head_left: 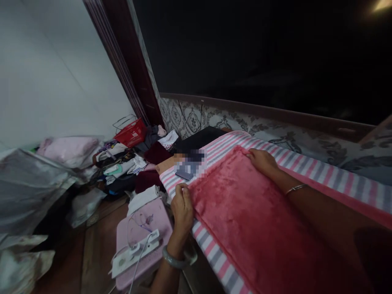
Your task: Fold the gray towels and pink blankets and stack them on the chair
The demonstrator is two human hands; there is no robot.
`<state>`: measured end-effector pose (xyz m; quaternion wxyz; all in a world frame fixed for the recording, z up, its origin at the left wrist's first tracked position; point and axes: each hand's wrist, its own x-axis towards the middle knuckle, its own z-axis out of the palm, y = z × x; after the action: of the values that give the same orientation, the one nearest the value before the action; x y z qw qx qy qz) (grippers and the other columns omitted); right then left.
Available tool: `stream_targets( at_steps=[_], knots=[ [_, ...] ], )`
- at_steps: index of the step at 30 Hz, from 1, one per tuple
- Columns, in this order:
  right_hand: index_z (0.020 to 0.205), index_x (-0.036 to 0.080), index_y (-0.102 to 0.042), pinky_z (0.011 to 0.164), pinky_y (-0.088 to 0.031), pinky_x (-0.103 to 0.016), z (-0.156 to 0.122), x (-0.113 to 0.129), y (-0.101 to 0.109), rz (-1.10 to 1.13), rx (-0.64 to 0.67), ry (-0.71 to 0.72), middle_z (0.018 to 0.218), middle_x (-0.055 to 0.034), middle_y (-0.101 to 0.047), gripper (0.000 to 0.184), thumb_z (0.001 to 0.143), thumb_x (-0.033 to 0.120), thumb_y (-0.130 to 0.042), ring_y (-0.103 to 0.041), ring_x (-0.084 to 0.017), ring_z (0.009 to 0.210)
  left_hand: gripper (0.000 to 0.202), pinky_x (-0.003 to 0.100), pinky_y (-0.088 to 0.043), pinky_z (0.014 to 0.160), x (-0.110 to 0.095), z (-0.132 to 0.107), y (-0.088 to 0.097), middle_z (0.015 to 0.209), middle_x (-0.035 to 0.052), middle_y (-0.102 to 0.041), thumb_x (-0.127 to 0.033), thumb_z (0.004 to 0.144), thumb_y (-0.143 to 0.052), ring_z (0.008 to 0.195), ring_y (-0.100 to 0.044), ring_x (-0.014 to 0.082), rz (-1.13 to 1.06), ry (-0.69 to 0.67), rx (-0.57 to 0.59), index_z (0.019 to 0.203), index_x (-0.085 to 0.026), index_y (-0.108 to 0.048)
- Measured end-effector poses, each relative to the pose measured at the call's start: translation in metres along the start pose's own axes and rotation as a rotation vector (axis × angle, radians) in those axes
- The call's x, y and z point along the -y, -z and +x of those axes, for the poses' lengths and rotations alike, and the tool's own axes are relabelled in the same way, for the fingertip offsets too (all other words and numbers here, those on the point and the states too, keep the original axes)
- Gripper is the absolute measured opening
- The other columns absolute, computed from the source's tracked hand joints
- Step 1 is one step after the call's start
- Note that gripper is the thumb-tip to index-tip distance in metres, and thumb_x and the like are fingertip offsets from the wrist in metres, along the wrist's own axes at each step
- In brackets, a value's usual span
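Both hands on the red fleece cloth [257,220]

I'm seeing my left hand [182,210] pinching the cloth's near corner, fingers closed on it, while my right hand [261,160] is pressing flat on its far corner; the cloth is lying atop the striped sheet [306,167].

No readable text or labels anywhere.

i see a red basket [132,132] well beyond the grip, a pink stool [143,228] with a power strip [134,253] just below-left.
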<state>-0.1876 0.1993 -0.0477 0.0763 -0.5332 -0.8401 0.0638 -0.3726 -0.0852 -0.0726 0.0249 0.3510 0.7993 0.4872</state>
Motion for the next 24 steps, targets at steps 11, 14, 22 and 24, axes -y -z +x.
stream_targets(
  at_steps=[11, 14, 22, 24],
  knots=[
    [0.118, 0.017, -0.064, 0.079, -0.046, -0.033, -0.009, -0.03, 0.004, 0.011, 0.026, 0.011, 0.118, -0.0159, -0.07, 0.04, 0.103, 0.04, -0.035, -0.065, -0.029, 0.107, 0.035, 0.029, -0.043, 0.072, 0.004, 0.0, -0.004, 0.085, 0.0035, -0.07, -0.045, 0.097, -0.036, 0.079, -0.065, 0.0199, -0.031, -0.056, 0.003, 0.102, -0.024, -0.064],
    [0.118, 0.016, -0.063, 0.081, -0.047, -0.035, -0.043, -0.065, 0.013, -0.027, 0.028, -0.056, 0.118, -0.0156, -0.07, 0.042, 0.103, 0.042, -0.033, -0.066, -0.029, 0.107, 0.033, 0.028, -0.041, 0.068, 0.003, 0.001, -0.004, 0.073, 0.0006, -0.064, -0.046, 0.096, -0.038, 0.07, -0.06, 0.0182, -0.05, -0.087, 0.007, 0.093, -0.023, -0.062],
    [0.111, 0.016, -0.068, 0.092, -0.05, -0.038, -0.17, -0.193, 0.029, -0.063, -0.058, -0.141, 0.115, -0.0164, -0.068, 0.039, 0.1, 0.04, -0.039, -0.064, -0.03, 0.109, 0.02, 0.03, -0.035, 0.067, -0.002, 0.008, -0.003, 0.075, 0.0041, -0.063, -0.033, 0.096, -0.037, 0.073, -0.06, 0.0225, 0.123, -0.003, -0.008, 0.09, -0.023, -0.054],
    [0.112, 0.017, -0.069, 0.092, -0.05, -0.038, -0.189, -0.211, 0.03, -0.058, -0.088, -0.165, 0.114, -0.0158, -0.068, 0.041, 0.1, 0.041, -0.038, -0.064, -0.03, 0.108, 0.02, 0.031, -0.036, 0.068, -0.004, 0.009, -0.002, 0.078, 0.0057, -0.064, -0.033, 0.097, -0.037, 0.076, -0.061, 0.024, 0.141, -0.002, 0.002, 0.091, -0.023, -0.053]
  ],
)
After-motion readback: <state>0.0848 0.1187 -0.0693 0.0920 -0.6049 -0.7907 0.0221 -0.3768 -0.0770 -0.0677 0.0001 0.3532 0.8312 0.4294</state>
